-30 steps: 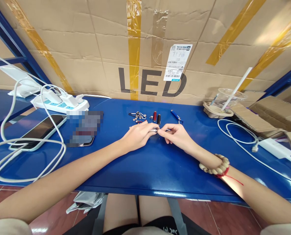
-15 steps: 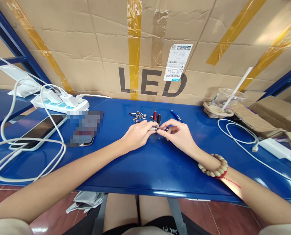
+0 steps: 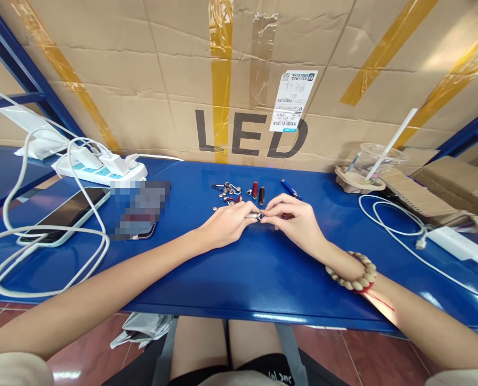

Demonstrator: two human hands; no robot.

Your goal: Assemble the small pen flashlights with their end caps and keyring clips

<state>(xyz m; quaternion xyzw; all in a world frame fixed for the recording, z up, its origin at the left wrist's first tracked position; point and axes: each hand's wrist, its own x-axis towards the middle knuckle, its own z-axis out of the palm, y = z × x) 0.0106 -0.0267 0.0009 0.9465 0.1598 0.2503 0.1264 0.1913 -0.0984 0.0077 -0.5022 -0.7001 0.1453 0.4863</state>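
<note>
A small silver tube [image 3: 253, 215] sits just above the table [image 3: 239, 279], pinched in the left hand [image 3: 228, 224]. The right hand [image 3: 297, 219] curls its thumb and forefinger at the tube's end; whether they grip anything I cannot tell. Just beyond lie small metal parts [image 3: 228, 188], a red cylinder [image 3: 255, 190], a black cylinder [image 3: 262, 195] and a blue tube [image 3: 289, 187]. Behind stands a cardboard box [image 3: 174, 69].
</note>
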